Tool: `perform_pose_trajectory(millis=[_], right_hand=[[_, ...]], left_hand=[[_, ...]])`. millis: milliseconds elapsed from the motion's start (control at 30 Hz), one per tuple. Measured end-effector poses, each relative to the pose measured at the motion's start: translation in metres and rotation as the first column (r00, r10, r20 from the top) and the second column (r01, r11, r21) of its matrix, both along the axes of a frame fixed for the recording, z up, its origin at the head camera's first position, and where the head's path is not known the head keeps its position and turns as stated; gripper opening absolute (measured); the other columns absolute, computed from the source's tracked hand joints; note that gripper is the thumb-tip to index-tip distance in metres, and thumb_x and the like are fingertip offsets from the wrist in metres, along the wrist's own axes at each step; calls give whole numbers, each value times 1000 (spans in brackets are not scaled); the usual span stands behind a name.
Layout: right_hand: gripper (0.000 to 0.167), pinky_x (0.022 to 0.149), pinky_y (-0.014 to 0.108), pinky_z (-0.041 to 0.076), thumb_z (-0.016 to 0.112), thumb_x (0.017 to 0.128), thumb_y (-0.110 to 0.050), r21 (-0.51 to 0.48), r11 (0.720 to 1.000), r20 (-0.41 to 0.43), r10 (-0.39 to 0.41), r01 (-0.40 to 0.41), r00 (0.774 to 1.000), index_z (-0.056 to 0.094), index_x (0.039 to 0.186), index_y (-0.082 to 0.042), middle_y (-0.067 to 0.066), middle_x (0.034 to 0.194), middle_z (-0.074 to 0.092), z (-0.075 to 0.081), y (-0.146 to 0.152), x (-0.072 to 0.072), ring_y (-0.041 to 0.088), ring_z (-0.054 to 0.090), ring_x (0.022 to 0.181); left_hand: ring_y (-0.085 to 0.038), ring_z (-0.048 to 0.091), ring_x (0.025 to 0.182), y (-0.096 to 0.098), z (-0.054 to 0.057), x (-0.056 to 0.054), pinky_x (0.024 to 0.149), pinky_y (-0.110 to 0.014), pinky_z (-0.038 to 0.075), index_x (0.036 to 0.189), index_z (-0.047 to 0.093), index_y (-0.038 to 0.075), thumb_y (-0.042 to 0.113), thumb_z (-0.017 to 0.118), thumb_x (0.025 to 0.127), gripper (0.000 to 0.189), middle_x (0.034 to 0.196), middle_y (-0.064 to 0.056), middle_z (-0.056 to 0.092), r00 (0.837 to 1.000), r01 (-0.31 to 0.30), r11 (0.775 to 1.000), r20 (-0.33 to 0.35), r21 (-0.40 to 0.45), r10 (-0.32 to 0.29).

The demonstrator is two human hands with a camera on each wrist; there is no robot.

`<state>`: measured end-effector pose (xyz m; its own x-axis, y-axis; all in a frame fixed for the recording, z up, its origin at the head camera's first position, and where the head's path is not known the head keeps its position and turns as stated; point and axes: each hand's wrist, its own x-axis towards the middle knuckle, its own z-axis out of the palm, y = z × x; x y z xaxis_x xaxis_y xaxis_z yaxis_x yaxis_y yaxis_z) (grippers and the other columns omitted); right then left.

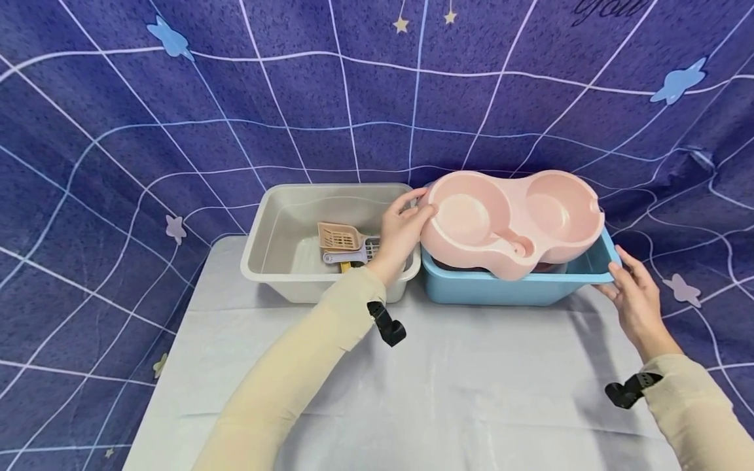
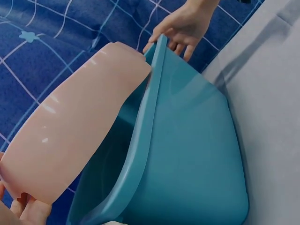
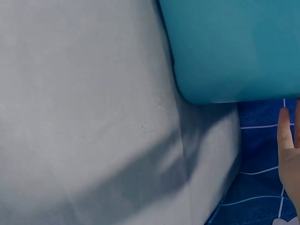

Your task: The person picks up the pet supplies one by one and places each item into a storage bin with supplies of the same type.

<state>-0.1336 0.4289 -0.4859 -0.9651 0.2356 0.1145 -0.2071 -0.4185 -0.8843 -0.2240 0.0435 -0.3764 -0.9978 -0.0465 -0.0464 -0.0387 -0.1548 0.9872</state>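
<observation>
A pink double pet bowl [image 1: 515,196], with two round hollows, is tilted over the top of a blue litter box [image 1: 495,291]. My left hand [image 1: 403,232] grips the bowl at its left end, thumb on the near side. In the left wrist view the underside of the bowl [image 2: 75,117] is seen partly above the box's opening. At the box's right end my right hand [image 1: 639,301] holds the rim, with some fingers below it. The right wrist view catches only part of that hand [image 3: 290,164] beside the box wall [image 3: 234,51]. Most of the box's inside is hidden by the bowl.
Left of the blue box stands a grey litter box [image 1: 283,275]. Inside it lie a tan slotted scoop [image 1: 340,237], a lavender scoop [image 1: 338,258] and something yellow and black, partly covered. A pale cloth [image 1: 459,379] covers the table; a blue patterned curtain [image 1: 294,98] hangs behind.
</observation>
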Motion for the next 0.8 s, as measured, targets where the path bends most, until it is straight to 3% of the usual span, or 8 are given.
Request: perform_pose_trajectory(millis=[133,233,600,800], right_hand=[[41,76,27,58,48,99,5,-30,1000,-5,-8,8,1000,58,137,-9,2,126,54,0,0,-1,9,65,105],[42,76,27,58,49,99,5,-34,999,-7,-11,10,1000,58,137,-9,2,125,56,0,-1,-1,9,65,105],[42,76,25,58,49,100,4,3,1000,11,-17,17,1000,56,139,-10,0,129,53,-2,0,3,7,64,108],[43,78,24,57,51,100,2,32,999,15,-19,19,1000,54,141,-10,0,131,52,-2,0,1,8,64,108]], left_hand=[[-18,67,99,3,-2,-6,80,-26,56,123,70,13,11,73,85,38,112,-15,70,1000,10,1000,-16,-5,-10],[-16,67,102,5,-2,-9,85,-27,55,122,70,14,12,73,85,37,113,-13,70,1000,4,1000,-18,-27,-5],[-8,65,87,17,-4,-17,79,-23,54,119,72,16,14,75,84,36,100,-7,73,1000,-23,995,-1,-99,23],[-9,65,86,21,-5,-22,78,-21,53,120,72,15,14,74,83,37,99,-10,74,999,-48,992,-16,-119,46]])
